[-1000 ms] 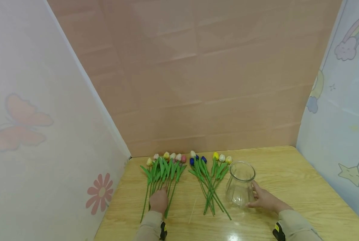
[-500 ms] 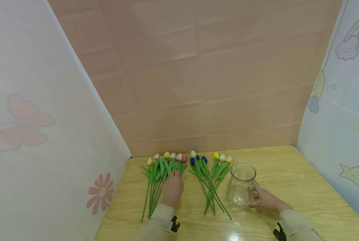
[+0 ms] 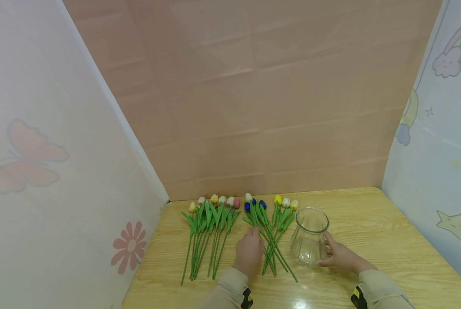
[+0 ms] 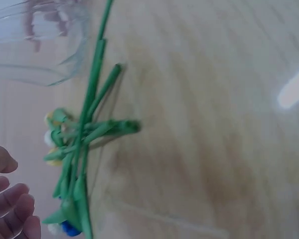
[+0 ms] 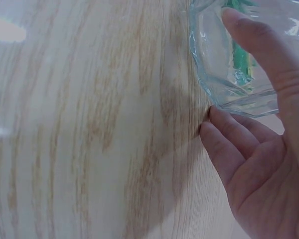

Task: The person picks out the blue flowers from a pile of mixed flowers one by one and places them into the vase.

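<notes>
My left hand (image 3: 250, 251) reaches over the middle of the table, fingertips at the leaves and stems of the blue and white tulips (image 3: 258, 216). In the left wrist view its fingers (image 4: 12, 211) are loosely bent, thumb apart, with nothing between them. Those stems cross the stems of the yellow and white tulips (image 3: 282, 216) beside them. A clear glass vase (image 3: 301, 249) stands upright to their right. My right hand (image 3: 342, 257) rests against its right side near the base; in the right wrist view the thumb (image 5: 264, 40) lies along the glass and the fairly straight fingers sit by its bottom edge.
Another group of tulips (image 3: 207, 219), with pink, white and yellow heads, lies spread on the left of the wooden table (image 3: 362, 214). A brown backdrop (image 3: 277, 107) rises behind, with pale printed walls on both sides.
My left hand has moved right, from the left group of tulips to the blue and white ones in the middle. My right hand and the vase have stayed in place.
</notes>
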A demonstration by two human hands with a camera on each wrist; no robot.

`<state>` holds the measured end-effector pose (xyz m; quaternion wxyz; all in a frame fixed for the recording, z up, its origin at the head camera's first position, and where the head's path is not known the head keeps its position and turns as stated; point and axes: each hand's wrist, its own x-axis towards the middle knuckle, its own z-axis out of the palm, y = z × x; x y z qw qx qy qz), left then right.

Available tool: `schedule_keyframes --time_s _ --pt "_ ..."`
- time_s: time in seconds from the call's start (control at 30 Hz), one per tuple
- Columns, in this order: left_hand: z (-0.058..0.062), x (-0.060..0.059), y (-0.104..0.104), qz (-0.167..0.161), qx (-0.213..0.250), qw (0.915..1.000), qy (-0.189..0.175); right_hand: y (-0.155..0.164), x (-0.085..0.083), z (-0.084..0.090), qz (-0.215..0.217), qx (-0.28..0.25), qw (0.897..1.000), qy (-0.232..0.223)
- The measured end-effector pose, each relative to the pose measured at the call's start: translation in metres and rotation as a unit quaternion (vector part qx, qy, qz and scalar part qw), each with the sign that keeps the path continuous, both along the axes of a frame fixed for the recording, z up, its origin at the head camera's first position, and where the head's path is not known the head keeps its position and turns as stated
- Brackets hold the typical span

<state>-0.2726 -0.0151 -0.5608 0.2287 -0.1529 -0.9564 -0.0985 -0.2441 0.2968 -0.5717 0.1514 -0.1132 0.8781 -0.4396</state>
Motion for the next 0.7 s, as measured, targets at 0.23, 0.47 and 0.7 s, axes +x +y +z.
schedule_keyframes --time_s 0.23,0.47,0.7 --pt "-0.019 0.009 0.011 -0.001 -0.049 0.9986 -0.018 -0.001 0.001 0.002 -0.004 -0.006 1.000 0.000" --pt "-0.034 0.004 0.013 0.018 -0.029 0.9975 -0.061 -0.002 0.002 0.002 0.000 -0.014 1.000 0.007" --pt "-0.047 -0.003 0.012 0.020 0.045 0.9910 -0.125 -0.002 0.002 0.002 -0.005 -0.012 1.000 0.002"
